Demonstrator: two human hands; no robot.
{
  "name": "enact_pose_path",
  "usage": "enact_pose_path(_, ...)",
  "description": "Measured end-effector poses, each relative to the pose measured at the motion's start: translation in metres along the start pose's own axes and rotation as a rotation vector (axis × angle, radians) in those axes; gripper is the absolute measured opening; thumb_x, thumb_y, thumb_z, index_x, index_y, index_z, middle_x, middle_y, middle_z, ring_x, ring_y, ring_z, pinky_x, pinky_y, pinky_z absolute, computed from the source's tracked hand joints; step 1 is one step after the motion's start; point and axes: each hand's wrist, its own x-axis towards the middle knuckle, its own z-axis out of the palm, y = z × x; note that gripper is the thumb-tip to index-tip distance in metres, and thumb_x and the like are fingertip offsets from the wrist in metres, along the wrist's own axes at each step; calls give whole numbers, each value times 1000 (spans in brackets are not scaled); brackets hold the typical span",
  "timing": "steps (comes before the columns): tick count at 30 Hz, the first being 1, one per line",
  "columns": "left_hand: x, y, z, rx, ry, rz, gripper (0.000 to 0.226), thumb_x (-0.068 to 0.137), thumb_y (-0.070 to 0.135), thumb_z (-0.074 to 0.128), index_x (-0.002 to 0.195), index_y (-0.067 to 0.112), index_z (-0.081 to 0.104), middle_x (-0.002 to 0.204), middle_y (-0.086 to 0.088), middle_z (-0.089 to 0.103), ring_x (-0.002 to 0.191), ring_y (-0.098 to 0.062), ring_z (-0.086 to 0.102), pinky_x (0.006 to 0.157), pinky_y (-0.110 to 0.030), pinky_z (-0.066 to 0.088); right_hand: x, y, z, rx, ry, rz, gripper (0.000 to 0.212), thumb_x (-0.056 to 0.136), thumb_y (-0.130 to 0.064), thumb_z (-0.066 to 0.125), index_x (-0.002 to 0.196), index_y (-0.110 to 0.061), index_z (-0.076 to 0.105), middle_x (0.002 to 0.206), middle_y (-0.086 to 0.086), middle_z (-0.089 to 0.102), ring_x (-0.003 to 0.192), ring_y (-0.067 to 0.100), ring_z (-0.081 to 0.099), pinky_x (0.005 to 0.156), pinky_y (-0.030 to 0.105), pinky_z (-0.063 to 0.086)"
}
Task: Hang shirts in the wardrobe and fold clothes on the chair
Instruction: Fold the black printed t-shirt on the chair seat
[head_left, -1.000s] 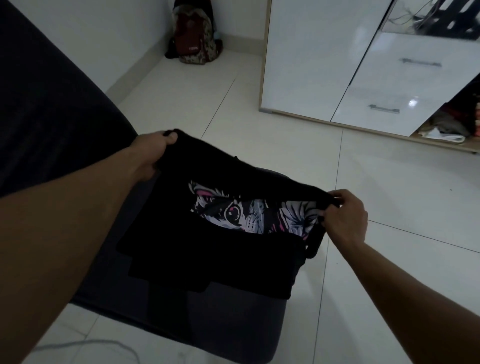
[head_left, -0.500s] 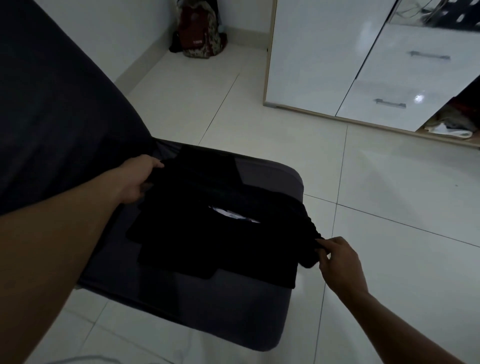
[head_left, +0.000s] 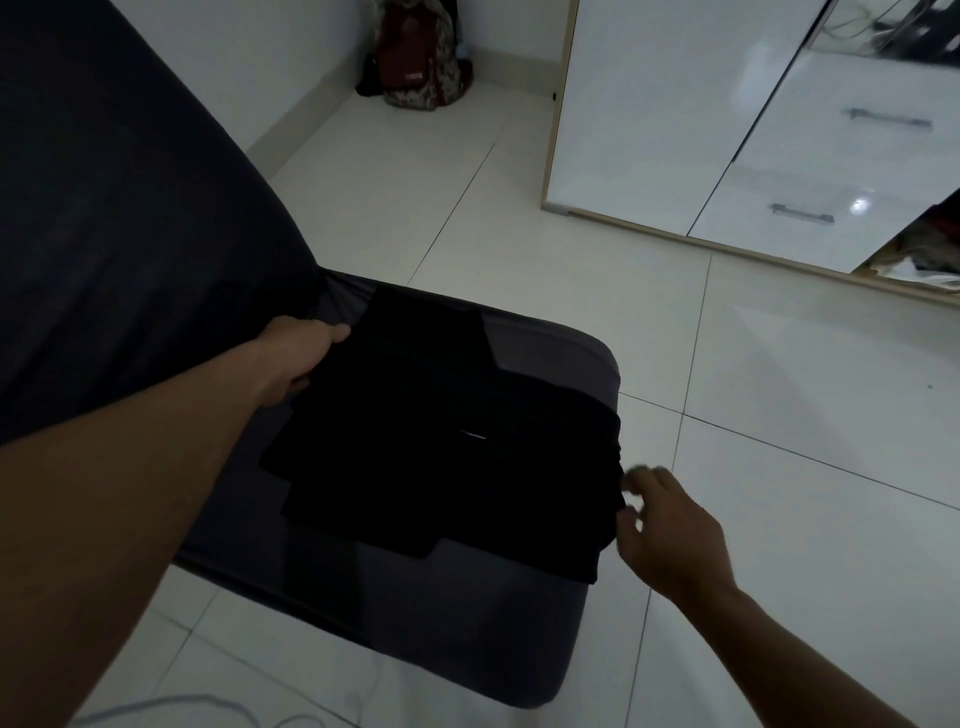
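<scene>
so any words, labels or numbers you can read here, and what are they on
None can be read.
Backpack: small pale patch on its front, too blurred to read.
Shirt on the chair: only a pale sliver shows in a fold, no letters.
Wardrobe: plain fronts, no text.

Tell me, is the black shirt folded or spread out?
Folded: the black shirt lies in overlapping layers, compact, on the chair seat.
</scene>
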Motion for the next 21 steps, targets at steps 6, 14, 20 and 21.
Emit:
enact_pose_path(6, -1, -12, 9, -9, -39, 34, 48, 90, 26, 74, 135, 22, 59, 133, 3, 57, 117, -17, 53, 101, -34, 44, 50, -79, 2, 171, 70, -65, 45, 98, -54, 51, 125, -20, 64, 121, -1, 62, 113, 20, 55, 101, 42, 45)
enact_pose_path(14, 5, -20, 7, -57, 1, 86, 49, 96, 20, 65, 143, 26, 50, 139, 3, 52, 116, -18, 51, 89, -34, 43, 94, -149, -3, 224, -31, 28, 29, 97, -42, 59, 89, -16, 67, 97, 1, 66, 97, 22, 60, 91, 43, 45)
enact_pose_path(20, 8, -20, -1, -62, -4, 82, 45, 96, 15, 63, 139, 27, 54, 137, -1, 57, 112, -18, 55, 79, -30, 44, 100, -165, -2, 329, -30, 118, 17, 97, -30, 57, 95, -14, 50, 91, 0, 58, 85, 21, 57, 78, 37, 48)
enact_pose_path(21, 8, -21, -1, -79, -7, 78, 45, 96, 15, 64, 138, 27, 55, 134, -1, 59, 107, -17, 57, 75, -28, 45, 102, -167, -2, 341, -57, 135, 21, 96, -32, 60, 94, -15, 49, 87, -1, 54, 83, 20, 55, 78, 36, 47)
